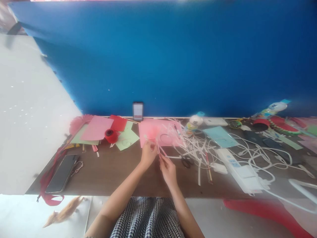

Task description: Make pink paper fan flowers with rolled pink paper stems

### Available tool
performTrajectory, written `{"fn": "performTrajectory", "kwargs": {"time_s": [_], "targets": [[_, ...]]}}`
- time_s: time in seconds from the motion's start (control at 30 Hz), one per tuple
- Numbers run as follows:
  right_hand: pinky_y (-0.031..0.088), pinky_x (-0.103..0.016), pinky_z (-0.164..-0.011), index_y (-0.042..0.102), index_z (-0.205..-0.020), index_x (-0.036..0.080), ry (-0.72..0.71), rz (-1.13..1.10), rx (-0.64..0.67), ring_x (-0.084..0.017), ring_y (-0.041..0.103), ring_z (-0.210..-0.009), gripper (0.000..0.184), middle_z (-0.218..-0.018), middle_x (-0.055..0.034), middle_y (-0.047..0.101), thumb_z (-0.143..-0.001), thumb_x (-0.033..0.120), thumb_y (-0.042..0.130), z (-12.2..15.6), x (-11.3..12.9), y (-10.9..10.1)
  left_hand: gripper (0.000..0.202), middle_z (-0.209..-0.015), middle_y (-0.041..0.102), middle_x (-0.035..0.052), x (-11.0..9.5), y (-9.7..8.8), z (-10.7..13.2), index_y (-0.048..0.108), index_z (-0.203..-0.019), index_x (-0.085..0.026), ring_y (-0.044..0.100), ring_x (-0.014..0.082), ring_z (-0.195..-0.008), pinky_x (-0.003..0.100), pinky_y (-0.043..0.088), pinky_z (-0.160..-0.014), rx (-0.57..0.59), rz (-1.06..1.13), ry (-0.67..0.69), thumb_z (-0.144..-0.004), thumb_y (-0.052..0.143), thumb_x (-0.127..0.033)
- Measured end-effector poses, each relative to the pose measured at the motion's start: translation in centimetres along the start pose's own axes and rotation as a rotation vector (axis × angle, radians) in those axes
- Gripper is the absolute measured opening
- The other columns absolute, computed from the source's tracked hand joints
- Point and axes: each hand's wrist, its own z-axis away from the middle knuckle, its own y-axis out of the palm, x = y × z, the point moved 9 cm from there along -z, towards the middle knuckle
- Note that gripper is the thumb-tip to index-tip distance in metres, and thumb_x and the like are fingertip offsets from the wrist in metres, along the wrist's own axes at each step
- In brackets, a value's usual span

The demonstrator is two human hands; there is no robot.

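Observation:
Over the wooden table's middle, my left hand (148, 154) is closed in a pinch on what looks like a pale strip under a fuzzy pink flower-like tuft (153, 131). My right hand (168, 169) sits lower and to the right, thumb and fingers closed on the lower end of a thin pinkish strip or stick (158, 149) that runs up toward the left hand. Blur hides the exact join between the two. Behind both hands lies a pink paper sheet (170, 134). Dark scissors (187, 161) rest to the right of my right hand.
White paper strips (198, 147) and cables spread to the right, beside a white power strip (235, 168). A red tape roll (111, 136) and coloured papers lie left. A large phone (62, 173) is front left; a small one (138, 111) leans at the blue wall. A cat (65, 211) is below.

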Motion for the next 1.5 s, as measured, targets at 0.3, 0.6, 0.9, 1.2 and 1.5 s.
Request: {"fn": "performTrajectory", "kwargs": {"time_s": [0.3, 0.6, 0.9, 1.2, 1.5], "targets": [[0.048, -0.032, -0.075, 0.059, -0.107, 0.016, -0.207, 0.231, -0.018, -0.020, 0.059, -0.086, 0.031, -0.097, -0.0117, 0.063, -0.083, 0.026, 0.043, 0.3, 2.1, 0.1, 0.018, -0.068, 0.059, 0.0031, 0.3, -0.1, 0.3, 0.059, -0.060, -0.016, 0.054, 0.0142, -0.071, 0.027, 0.043, -0.067, -0.020, 0.037, -0.013, -0.073, 0.047, -0.019], [0.047, -0.028, -0.072, 0.059, -0.107, 0.017, -0.287, 0.318, -0.030, -0.017, 0.059, -0.081, 0.031, -0.089, -0.0097, 0.062, -0.083, 0.021, 0.040, 0.5, 3.4, 0.3, 0.013, -0.072, 0.058, 0.0032, 0.8, -0.4, 0.4, 0.060, -0.066, -0.016, 0.055, 0.0143, -0.074, 0.028, 0.044, -0.069, -0.089, 0.115, -0.029, -0.072, 0.050, -0.022], [0.046, -0.028, -0.070, 0.051, -0.118, 0.021, -0.370, 0.431, -0.017, -0.015, 0.055, -0.071, 0.037, -0.077, -0.0064, 0.055, -0.085, 0.019, 0.033, 0.9, 3.6, 1.0, 0.016, -0.075, 0.059, 0.0034, 1.4, -0.1, 0.6, 0.059, -0.071, -0.016, 0.056, 0.0135, -0.073, 0.028, 0.047, -0.067, -0.070, 0.171, -0.075, -0.074, 0.049, -0.027], [0.047, -0.031, -0.074, 0.054, -0.113, 0.020, -0.270, 0.286, 0.014, -0.017, 0.057, -0.078, 0.032, -0.091, -0.0100, 0.057, -0.083, 0.026, 0.042, 1.0, 2.6, 0.8, 0.022, -0.074, 0.056, 0.0021, 2.4, 0.8, 0.1, 0.053, -0.071, -0.015, 0.054, 0.0108, -0.067, 0.025, 0.044, -0.065, -0.042, 0.158, -0.070, -0.077, 0.048, -0.035], [0.047, -0.037, -0.072, 0.054, -0.097, 0.017, -0.195, 0.114, -0.228, -0.019, 0.058, -0.078, 0.027, -0.092, -0.0101, 0.059, -0.077, 0.034, 0.054, -2.7, 2.1, -3.8, 0.022, -0.080, 0.055, 0.0023, -2.3, 1.2, 0.3, 0.054, -0.076, -0.019, 0.051, 0.0111, -0.066, 0.021, 0.034, -0.055, 0.248, -0.412, 0.345, -0.084, 0.040, -0.034]]}}
